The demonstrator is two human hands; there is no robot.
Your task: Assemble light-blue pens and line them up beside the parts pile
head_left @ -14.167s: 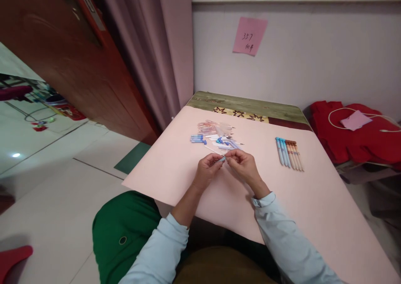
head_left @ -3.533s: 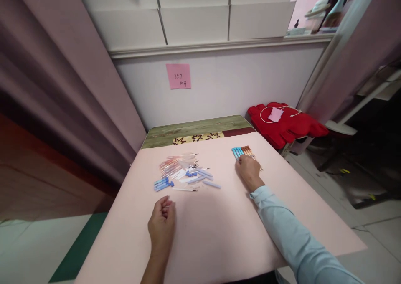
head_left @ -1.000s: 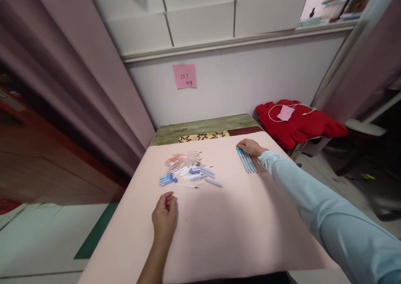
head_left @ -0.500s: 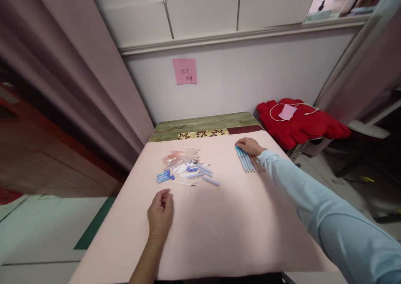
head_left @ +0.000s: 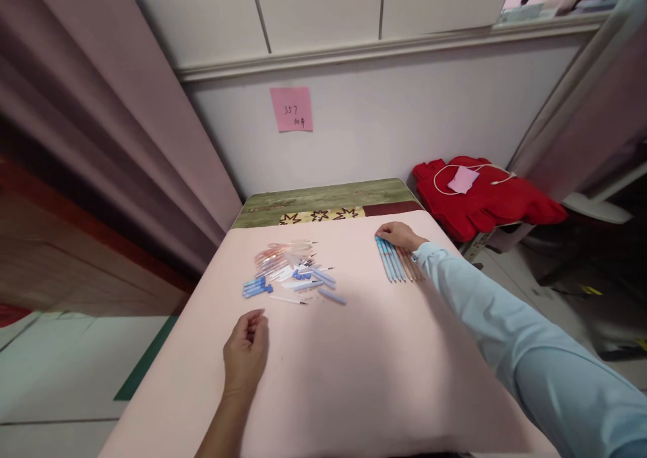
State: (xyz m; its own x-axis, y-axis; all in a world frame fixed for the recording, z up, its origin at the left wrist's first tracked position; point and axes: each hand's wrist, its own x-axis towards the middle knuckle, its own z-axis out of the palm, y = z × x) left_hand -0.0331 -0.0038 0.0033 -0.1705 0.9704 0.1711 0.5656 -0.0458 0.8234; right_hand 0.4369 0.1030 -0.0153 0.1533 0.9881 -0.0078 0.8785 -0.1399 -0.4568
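Note:
My left hand (head_left: 246,343) rests on the pink cloth at the near left, fingers loosely curled with a gap to the thumb and nothing visible in them. Just beyond it lie short blue pen parts (head_left: 254,287) and a white pen refill (head_left: 287,300). Farther right, my right hand (head_left: 399,234) is closed at the far end of a row of blue pens (head_left: 391,261), its fingertips on the leftmost one. Brownish pens (head_left: 410,263) continue that row to the right, partly covered by the hand and sleeve.
Left of the row is a loose heap of clear and pinkish pen tubes (head_left: 273,259), dark-tipped refills and light-blue barrels (head_left: 332,296). The pink cloth (head_left: 354,370) covers most of the table. Red fabric (head_left: 485,199) with a white cable lies beyond the right edge.
The camera view has shifted slightly, so the table's contents appear a little farther left. My right hand stays at the pen row, and my left hand remains curled near the loose parts.

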